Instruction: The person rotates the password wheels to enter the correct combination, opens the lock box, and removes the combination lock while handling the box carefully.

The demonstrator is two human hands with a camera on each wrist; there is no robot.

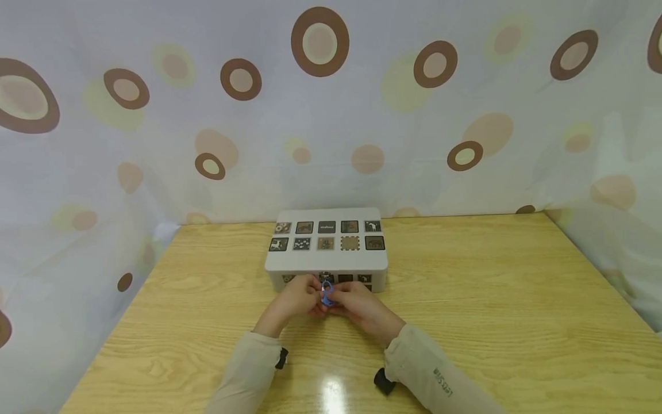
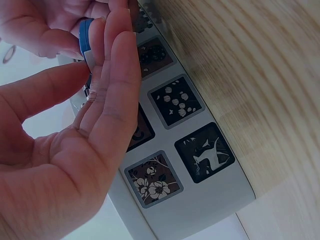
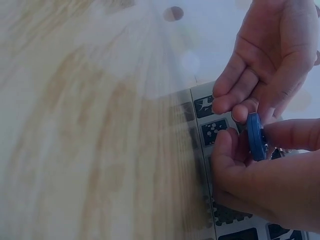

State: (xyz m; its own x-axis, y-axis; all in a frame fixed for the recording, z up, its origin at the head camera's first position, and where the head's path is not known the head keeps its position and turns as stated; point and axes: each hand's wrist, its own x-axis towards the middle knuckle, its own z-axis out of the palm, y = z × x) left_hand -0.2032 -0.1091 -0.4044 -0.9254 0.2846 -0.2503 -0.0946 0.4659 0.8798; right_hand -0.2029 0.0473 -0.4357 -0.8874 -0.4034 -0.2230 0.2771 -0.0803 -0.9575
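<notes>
A small flat blue tag (image 1: 327,294) with a rounded outline is held between both hands, just in front of a white box (image 1: 331,261). My right hand (image 1: 359,302) pinches the blue tag (image 3: 256,137) between thumb and curled fingers. From the other side, my left hand (image 1: 297,299) pinches its edge with thumb and index finger, the other fingers lying nearly straight. A pale part shows on the blue tag (image 2: 86,42) in the left wrist view, and bits of metal beside it in the right wrist view. Fingers partly hide the box's front and its clasp (image 1: 324,276).
Dark square pictures of animals and flowers cover the box's lid and front. It stands at the back of a wood-grain table (image 1: 496,299), close to a white curtain (image 1: 331,115) with brown circles. Black straps (image 1: 384,381) are on both wrists.
</notes>
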